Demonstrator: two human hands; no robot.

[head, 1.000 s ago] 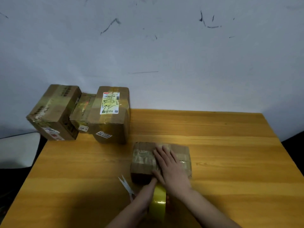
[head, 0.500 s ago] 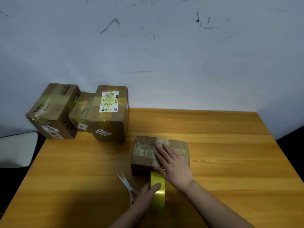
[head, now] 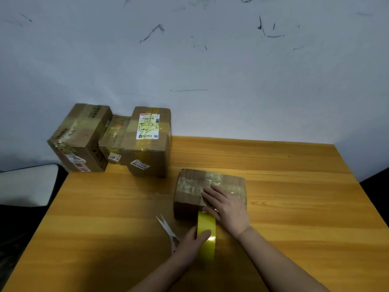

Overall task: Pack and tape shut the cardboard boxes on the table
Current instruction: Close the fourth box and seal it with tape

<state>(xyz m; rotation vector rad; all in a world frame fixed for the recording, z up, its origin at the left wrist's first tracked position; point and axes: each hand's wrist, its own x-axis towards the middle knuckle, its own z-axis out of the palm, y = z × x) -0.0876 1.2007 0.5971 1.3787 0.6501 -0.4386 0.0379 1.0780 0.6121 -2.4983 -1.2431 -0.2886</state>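
1. Since 1 s ago: tape roll point(head: 206, 232) pulled back toward 6 o'clock, away from small box point(head: 210, 191); now a yellow strip runs from roll up to box's near face. Right hand point(head: 226, 206) slid back from box centre toward its near edge.
2. Left hand point(head: 192, 242) gripping the tape roll, thumb curled over its outer face, rest of fingers hidden behind roll. Roll upright on edge, at 6 o'clock of small box.
3. Right hand flat on top of small box, fingers straight & spread slightly, pressing down near the 6 o'clock edge where strip meets box. Holding nothing.
4. Small box lying mid-counter point(head: 294, 207), flaps down, top covered w/ wrinkled clear tape.
5. Scissors point(head: 167, 227) flat on counter at 7–8 o'clock of small box, blades pointing toward 11 o'clock, handles partly hidden under left hand.
6. Three more boxes at 10 o'clock corner of counter, against wall point(head: 210, 70): labelled box point(head: 147, 142) w/ white shipping label on top, nearest small box; low box point(head: 114, 138) wedged just beside it at 9 o'clock; dark-print box point(head: 81, 138) furthest toward 9 o'clock, tilted, overhanging counter edge. All taped.
7. White chair seat point(head: 27, 186) off counter at 9 o'clock; can't tell more.
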